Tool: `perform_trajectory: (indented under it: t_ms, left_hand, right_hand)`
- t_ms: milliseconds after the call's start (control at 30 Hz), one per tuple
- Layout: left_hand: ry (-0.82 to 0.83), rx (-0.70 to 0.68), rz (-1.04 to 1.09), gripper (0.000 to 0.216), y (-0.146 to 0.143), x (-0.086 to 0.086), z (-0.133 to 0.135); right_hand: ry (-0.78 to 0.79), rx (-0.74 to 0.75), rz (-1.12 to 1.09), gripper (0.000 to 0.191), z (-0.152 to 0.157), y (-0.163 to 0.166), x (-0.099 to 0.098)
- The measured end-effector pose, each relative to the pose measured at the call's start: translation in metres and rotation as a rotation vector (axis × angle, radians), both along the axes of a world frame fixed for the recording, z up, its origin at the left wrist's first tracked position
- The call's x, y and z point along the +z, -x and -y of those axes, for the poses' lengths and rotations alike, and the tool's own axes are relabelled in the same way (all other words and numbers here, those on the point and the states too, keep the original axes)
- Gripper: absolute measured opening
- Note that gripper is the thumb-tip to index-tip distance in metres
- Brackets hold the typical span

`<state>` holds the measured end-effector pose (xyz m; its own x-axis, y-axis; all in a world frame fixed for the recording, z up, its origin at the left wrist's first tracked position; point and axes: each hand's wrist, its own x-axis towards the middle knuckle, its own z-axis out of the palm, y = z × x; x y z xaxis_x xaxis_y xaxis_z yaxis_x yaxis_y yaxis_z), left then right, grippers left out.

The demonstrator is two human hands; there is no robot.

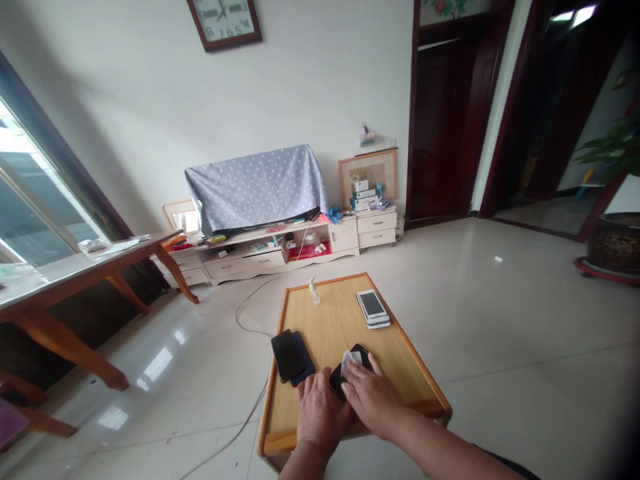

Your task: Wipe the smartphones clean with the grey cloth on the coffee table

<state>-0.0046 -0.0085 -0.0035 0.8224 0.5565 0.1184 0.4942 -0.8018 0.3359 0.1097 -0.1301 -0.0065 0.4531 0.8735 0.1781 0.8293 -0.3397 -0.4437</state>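
A black smartphone point(364, 355) lies at a slant near the front of the small wooden table point(333, 303). My right hand point(373, 393) presses a white wipe point(351, 361) onto its dark face with bent fingers. At the phone's lower left edge, my left hand point(320, 407) grips it, thumb along the side. Left of my hands, a black phone point(289, 355) rests overlapping a dark blue one point(306, 353). Toward the back right sits a stack of white phones point(373, 305), the top one with a dark screen. A small clear spray bottle point(314, 292) with a pale green top stands near the far edge.
A low white TV cabinet point(240, 267) with a cloth-covered television point(255, 190) stands along the wall. At left is a taller wooden table point(115, 257). A cable point(240, 433) runs over the tiled floor beside the small table. A potted plant point(615, 243) stands far right.
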Motion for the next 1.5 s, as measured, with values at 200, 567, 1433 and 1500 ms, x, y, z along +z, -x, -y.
perform_trajectory:
  t_ms: [200,567,1433,1500]
  left_hand:
    - [-0.042,0.006,0.012,0.050,-0.001,0.009,0.007]
    - [-0.062,-0.023,-0.036,0.048,-0.002,0.010,0.006]
    - [-0.081,-0.001,0.122,0.052,0.001,-0.020,-0.008]
    - [-0.063,-0.005,0.174,0.049,0.003,-0.022,-0.009]
  right_hand:
    - [0.066,-0.171,0.031,0.056,0.013,-0.019,-0.005]
    - [-0.040,-0.098,-0.016,0.041,0.015,-0.023,-0.016]
    - [-0.329,-0.397,-0.610,0.029,-0.018,-0.074,-0.027]
    - [-0.367,-0.377,-0.714,0.035,-0.017,-0.072,-0.024]
